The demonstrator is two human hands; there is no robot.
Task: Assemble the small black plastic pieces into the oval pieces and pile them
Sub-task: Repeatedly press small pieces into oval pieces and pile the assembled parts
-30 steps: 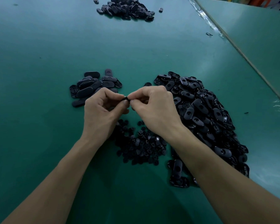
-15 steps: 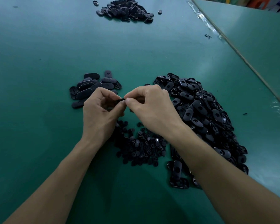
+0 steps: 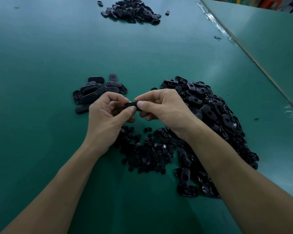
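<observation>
My left hand [image 3: 107, 119] and my right hand [image 3: 164, 108] meet above the green table, both pinching one black oval piece [image 3: 131, 104] between thumbs and fingertips. Most of that piece is hidden by my fingers. Below my hands lies a heap of small black plastic pieces [image 3: 149, 149]. A large heap of loose oval pieces [image 3: 208, 119] spreads to the right, partly under my right forearm. A small pile of oval pieces [image 3: 95, 90] lies just beyond my left hand.
Another heap of black pieces [image 3: 132, 10] sits at the far end of the green table [image 3: 41, 65]. A seam with clear tape [image 3: 216, 24] runs diagonally along the right, with a stray black bit [image 3: 217, 38] beside it.
The view has shifted slightly. My hands stay together over the same spot, and a little more of the pinched oval piece shows between my fingertips.
</observation>
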